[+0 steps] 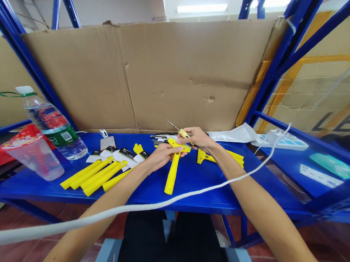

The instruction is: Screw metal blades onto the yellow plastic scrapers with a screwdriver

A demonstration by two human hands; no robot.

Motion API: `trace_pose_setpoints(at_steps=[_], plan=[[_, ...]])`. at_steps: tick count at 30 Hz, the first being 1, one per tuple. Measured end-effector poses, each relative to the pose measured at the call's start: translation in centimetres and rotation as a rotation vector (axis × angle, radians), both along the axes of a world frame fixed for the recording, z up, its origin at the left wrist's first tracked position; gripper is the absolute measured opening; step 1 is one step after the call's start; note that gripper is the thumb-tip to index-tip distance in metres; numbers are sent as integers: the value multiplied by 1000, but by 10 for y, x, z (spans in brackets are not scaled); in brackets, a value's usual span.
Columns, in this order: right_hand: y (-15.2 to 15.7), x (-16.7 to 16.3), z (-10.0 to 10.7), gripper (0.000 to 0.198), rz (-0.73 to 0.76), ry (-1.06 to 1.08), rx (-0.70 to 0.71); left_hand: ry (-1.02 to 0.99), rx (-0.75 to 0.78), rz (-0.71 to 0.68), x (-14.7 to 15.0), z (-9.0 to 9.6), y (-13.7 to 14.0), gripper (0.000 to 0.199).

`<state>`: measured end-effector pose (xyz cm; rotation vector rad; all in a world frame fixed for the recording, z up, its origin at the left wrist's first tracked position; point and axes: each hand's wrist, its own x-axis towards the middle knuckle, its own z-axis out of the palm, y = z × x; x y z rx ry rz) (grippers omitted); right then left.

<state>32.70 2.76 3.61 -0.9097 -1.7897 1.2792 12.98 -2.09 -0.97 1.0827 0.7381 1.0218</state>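
My left hand [161, 156] grips the head of a yellow plastic scraper [171, 176], whose round handle points down toward the table's front edge. Close beside it, my right hand [198, 136] is closed around a screwdriver [183, 133] with a pale yellow handle. Its thin metal shaft points up and left, away from the scraper. The fingers of both hands nearly meet above the scraper head. To the left lie several yellow scrapers [101, 178] side by side, with black and white cards [124, 155] at their far ends. More yellow scrapers [204, 156] rest behind my right wrist.
A white cable [189, 193] crosses in front of my forearms. On the left stand a large water bottle [59, 128] and a clear plastic cup [38, 158]. Cardboard [178, 80] walls off the back of the blue table [147, 194]. A white plastic bag [232, 133] lies back right.
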Motion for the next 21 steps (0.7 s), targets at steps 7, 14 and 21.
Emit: trace_pose_setpoints(at_steps=[7,14,21], plan=[[1,0,0,53,-40,-15,22,106,-1,13,0,3,-2,21],[17,-3,-16,61,-227,-75,126,-90,220,193,-16,21,1,30],[12,-13,-34,48,-50,-364,221,-251,369,338,-31,42,1,27]])
